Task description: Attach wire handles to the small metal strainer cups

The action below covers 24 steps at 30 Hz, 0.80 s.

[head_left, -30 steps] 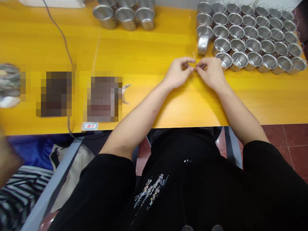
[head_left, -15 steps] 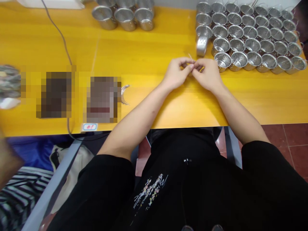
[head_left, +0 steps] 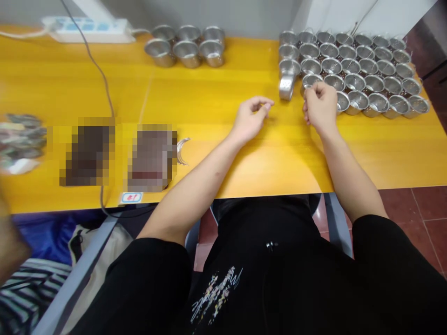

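My right hand is at the left front corner of a block of perforated metal cups. Its fingers are curled in, covering part of the front row, and what they hold, if anything, is hidden. One cup shows just behind its knuckles. Over the bare yellow tabletop, my left hand is loosely bent. Its thumb and index finger are a little apart, and I see nothing between them. Between and beyond the hands, a metal cup lies tipped on its side against the block. Thin wires cross many cup mouths.
Several plain metal cups stand at the back. A white power strip and a dark cable are to the left. Thin curved wires lie beside blurred-out dark objects. Another person's arm enters at left.
My hands, earlier together at a thin pale wire, have parted. The right hand has moved right to the cups, while the left stays near its place. The view has tilted up slightly.
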Available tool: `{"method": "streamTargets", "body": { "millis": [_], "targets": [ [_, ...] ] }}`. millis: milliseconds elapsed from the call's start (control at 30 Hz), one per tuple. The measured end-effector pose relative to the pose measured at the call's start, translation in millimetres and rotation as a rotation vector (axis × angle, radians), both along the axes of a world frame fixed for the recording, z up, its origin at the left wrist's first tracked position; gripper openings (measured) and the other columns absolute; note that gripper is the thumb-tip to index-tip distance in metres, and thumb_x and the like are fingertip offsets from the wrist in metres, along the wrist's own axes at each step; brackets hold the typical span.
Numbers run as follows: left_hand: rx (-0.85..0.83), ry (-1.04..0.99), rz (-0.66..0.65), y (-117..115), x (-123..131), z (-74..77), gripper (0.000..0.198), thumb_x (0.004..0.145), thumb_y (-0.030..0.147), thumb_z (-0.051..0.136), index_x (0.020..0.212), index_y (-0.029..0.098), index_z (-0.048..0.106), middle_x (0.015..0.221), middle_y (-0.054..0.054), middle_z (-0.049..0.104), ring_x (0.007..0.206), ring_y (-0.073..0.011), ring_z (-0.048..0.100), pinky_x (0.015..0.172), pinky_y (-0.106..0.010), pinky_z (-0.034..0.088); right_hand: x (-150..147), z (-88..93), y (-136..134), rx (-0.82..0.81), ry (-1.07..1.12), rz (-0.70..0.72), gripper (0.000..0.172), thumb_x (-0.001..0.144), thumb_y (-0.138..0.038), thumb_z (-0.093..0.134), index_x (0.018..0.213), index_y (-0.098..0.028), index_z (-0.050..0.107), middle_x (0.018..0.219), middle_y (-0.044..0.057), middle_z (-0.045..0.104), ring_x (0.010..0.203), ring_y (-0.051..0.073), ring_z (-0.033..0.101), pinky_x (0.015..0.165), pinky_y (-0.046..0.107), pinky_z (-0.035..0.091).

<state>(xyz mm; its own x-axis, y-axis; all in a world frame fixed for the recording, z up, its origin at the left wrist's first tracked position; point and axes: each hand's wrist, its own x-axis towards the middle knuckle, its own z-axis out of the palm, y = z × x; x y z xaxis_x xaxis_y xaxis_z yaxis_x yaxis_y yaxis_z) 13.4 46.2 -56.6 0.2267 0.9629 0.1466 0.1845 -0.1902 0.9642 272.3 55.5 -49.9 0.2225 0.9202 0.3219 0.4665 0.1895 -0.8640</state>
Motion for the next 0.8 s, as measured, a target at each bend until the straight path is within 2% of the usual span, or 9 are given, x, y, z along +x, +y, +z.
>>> {"method": "streamTargets", "body": {
  "millis": [33,100,167,267,367,533,667,733,800],
  "targets": [
    [-0.024,-0.002,0.007,1,0,-0.9,0.022,0.126,0.045,0.071,0.125,0.027,0.082,0.102,-0.007,0.08,0.083,-0.0206,0.075,0.081,-0.031,0.065,-3,-2.9,1,-0.039,0.041,-0.045,0.037,0.115,-0.054,0.065,0.089,-0.031,0.052,0.066,-0.003,0.058,0.048,0.019,0.056,0.054,0.039,0.06],
    [-0.057,-0.012,0.022,2,-1,-1.8,0.021,0.125,0.047,0.072,0.132,0.028,0.08,0.097,-0.005,0.076,0.07,-0.0175,0.066,0.071,-0.031,0.061,-10,-7.5,1,-0.075,0.108,-0.008,0.047,0.116,-0.068,0.066,0.09,-0.03,0.054,0.064,-0.004,0.057,0.047,0.018,0.058,0.053,0.035,0.06],
    [-0.078,-0.02,0.038,3,-2,-1.8,0.025,0.124,0.048,0.075,0.141,0.03,0.076,0.097,-0.004,0.075,0.065,-0.0154,0.061,0.067,-0.03,0.058,-16,-9.0,1,-0.138,0.179,0.041,0.05,0.115,-0.074,0.068,0.093,-0.031,0.055,0.063,-0.005,0.058,0.046,0.017,0.057,0.049,0.029,0.054],
    [-0.115,-0.012,0.054,3,-4,-1.3,0.034,0.125,0.049,0.076,0.153,0.032,0.069,0.099,-0.003,0.076,0.06,-0.0139,0.058,0.062,-0.029,0.055,-22,-5.5,-2,-0.249,0.262,0.042,0.047,0.114,-0.07,0.071,0.094,-0.032,0.053,0.064,-0.005,0.06,0.043,0.015,0.053,0.041,0.025,0.042],
    [-0.135,-0.005,0.049,4,-6,-2.5,0.036,0.125,0.043,0.073,0.158,0.032,0.065,0.102,-0.003,0.077,0.059,-0.0136,0.057,0.058,-0.03,0.054,-26,-1.7,-5,-0.313,0.293,0.025,0.044,0.115,-0.065,0.069,0.091,-0.032,0.052,0.064,-0.004,0.062,0.041,0.016,0.053,0.037,0.026,0.038],
    [-0.116,-0.015,0.033,6,-3,-6.4,0.036,0.12,0.044,0.078,0.154,0.034,0.069,0.094,-0.001,0.075,0.063,-0.0153,0.059,0.065,-0.031,0.057,-31,1.1,-10,-0.338,0.291,0.049,0.051,0.111,-0.068,0.074,0.086,-0.031,0.05,0.059,-0.004,0.058,0.041,0.016,0.053,0.036,0.026,0.037],
    [-0.115,-0.055,0.131,11,-5,-6.7,0.032,0.118,0.04,0.074,0.149,0.03,0.071,0.082,0.001,0.065,0.064,-0.0169,0.057,0.064,-0.032,0.052,-40,13.0,-22,-0.367,0.276,0.064,0.05,0.113,-0.065,0.076,0.086,-0.032,0.049,0.059,-0.004,0.057,0.041,0.016,0.05,0.034,0.026,0.035],
    [-0.089,-0.062,0.175,16,-12,-4.8,0.03,0.121,0.046,0.07,0.147,0.032,0.071,0.08,0.001,0.061,0.067,-0.0185,0.058,0.064,-0.033,0.05,-46,20.1,-30,-0.376,0.284,0.088,0.048,0.116,-0.059,0.073,0.085,-0.032,0.049,0.06,-0.004,0.058,0.041,0.015,0.048,0.034,0.025,0.033],
    [-0.026,-0.016,0.138,21,-24,-0.7,0.033,0.126,0.057,0.061,0.149,0.034,0.067,0.08,0.0,0.057,0.071,-0.0201,0.058,0.064,-0.035,0.048,-51,24.8,-36,-0.376,0.285,0.119,0.046,0.117,-0.055,0.071,0.084,-0.031,0.048,0.06,-0.003,0.059,0.042,0.015,0.048,0.034,0.024,0.033]
  ]
}}
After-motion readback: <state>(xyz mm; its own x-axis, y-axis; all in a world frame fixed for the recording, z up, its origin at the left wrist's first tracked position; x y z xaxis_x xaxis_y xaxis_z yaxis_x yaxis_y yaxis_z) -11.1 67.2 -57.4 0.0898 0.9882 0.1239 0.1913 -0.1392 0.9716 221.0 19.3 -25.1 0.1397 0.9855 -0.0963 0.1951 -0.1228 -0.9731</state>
